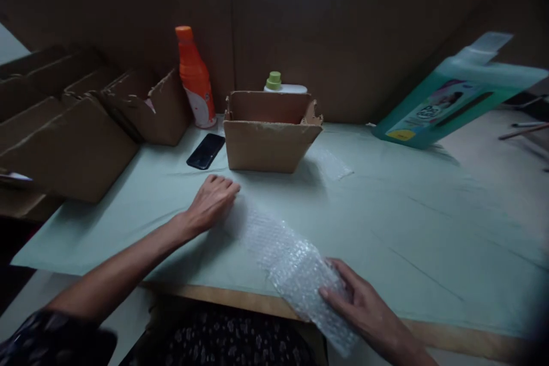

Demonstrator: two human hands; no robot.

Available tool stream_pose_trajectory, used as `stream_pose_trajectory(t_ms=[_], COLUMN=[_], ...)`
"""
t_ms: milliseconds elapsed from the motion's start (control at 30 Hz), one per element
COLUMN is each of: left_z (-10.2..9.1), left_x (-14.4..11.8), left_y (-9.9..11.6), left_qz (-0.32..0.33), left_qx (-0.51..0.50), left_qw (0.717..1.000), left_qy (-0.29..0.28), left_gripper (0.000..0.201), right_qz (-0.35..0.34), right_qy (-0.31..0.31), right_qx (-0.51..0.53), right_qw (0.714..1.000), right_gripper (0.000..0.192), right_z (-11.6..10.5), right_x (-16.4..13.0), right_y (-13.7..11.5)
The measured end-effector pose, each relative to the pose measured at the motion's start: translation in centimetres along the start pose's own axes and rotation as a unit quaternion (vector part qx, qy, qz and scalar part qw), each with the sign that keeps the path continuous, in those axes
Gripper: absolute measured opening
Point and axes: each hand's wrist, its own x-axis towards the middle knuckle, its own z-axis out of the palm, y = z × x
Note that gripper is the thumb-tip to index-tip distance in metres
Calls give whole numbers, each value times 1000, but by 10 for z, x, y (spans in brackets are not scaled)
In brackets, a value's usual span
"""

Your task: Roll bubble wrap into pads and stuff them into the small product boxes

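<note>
A long sheet of clear bubble wrap point(283, 257) lies across the pale green table cover, running from the middle toward the front edge. My left hand point(212, 201) rests flat on the sheet's far end, fingers together. Palm down, my right hand point(360, 306) presses on the near end, which hangs over the table edge. Just behind the sheet stands a small open cardboard box point(268, 137).
A black phone point(206, 151) lies left of the box. An orange bottle point(195, 77) and a white bottle with a green cap point(277, 84) stand at the back. Open cardboard boxes point(77, 126) crowd the left. A teal refill pouch point(454, 100) lies at right.
</note>
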Motion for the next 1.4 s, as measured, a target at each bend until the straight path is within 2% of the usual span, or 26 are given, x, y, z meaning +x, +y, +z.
stream_pose_trajectory(t_ms=[100, 167, 233, 267, 300, 367, 433, 500, 567, 600, 667, 733, 767, 800, 867, 933, 967, 1033, 1100, 1200, 1233, 1300, 1333, 1400], left_z=[12, 21, 24, 23, 20, 14, 13, 19, 29, 33, 38, 39, 39, 39, 41, 42, 41, 37, 31, 24, 24, 28, 31, 38], left_x=[38, 36, 8, -12, -35, -81, -116, -131, -129, -124, -109, -94, -88, -83, -77, -76, -78, -85, -96, -112, -115, -117, -116, -108], left_y=[0, 8, 21, 29, 37, 57, 80, 102, 116, 119, 117, 107, 101, 96, 87, 82, 81, 83, 89, 102, 105, 107, 106, 100], left_qz=[6, 8, 28, 49, 80, 141, 161, 144, 38, -45, -207, -286, -294, -293, -285, -286, -287, -263, -183, -58, -50, -80, -104, -140], left_qx=[-9, -37, -92, -127, -165, -239, -294, -336, -368, -381, -406, -433, -446, -452, -437, -393, -364, -309, -277, -280, -290, -317, -330, -343], left_qw=[999, 995, 987, 984, 978, 960, 940, 930, 929, 922, 889, 855, 845, 842, 851, 872, 885, 912, 935, 951, 949, 940, 934, 925], left_qy=[43, 92, 126, 118, 95, -20, -69, -38, 28, 49, 44, 4, -14, -29, -60, -62, -36, 56, 127, 118, 109, 99, 94, 79], left_gripper=[33, 48, 54, 57, 63, 83, 97, 96, 75, 62, 47, 51, 56, 62, 70, 75, 76, 76, 74, 67, 62, 54, 52, 51], right_qz=[57, 117, 159, 168, 171, 169, 159, 130, 73, 37, -51, -159, -221, -283, -377, -421, -428, -429, -418, -390, -377, -349, -343, -367], right_qy=[-79, -104, -118, -121, -127, -143, -158, -173, -182, -174, -111, -5, 41, 71, 88, 76, 72, 69, 58, -10, -40, -70, -55, 37], right_qx=[101, 166, 224, 254, 284, 341, 385, 421, 443, 436, 358, 175, 61, -52, -234, -335, -360, -375, -366, -331, -311, -266, -249, -241], right_qw=[990, 974, 954, 945, 935, 914, 895, 881, 875, 882, 926, 972, 972, 955, 892, 839, 826, 819, 830, 859, 872, 896, 904, 898], right_gripper=[41, 46, 52, 54, 56, 56, 58, 62, 67, 69, 62, 48, 44, 43, 45, 41, 35, 25, 20, 19, 19, 19, 20, 22], right_z=[24, 35, 42, 44, 46, 50, 54, 56, 55, 53, 48, 42, 40, 39, 39, 42, 44, 48, 50, 51, 51, 49, 47, 44], right_x=[-19, -30, -40, -43, -46, -47, -44, -35, -25, -20, -11, -1, 5, 12, 29, 45, 52, 59, 59, 54, 53, 52, 52, 51], right_y=[-4, -5, -4, -4, -4, -6, -12, -22, -33, -37, -41, -39, -36, -33, -27, -23, -23, -26, -33, -46, -49, -52, -51, -48])
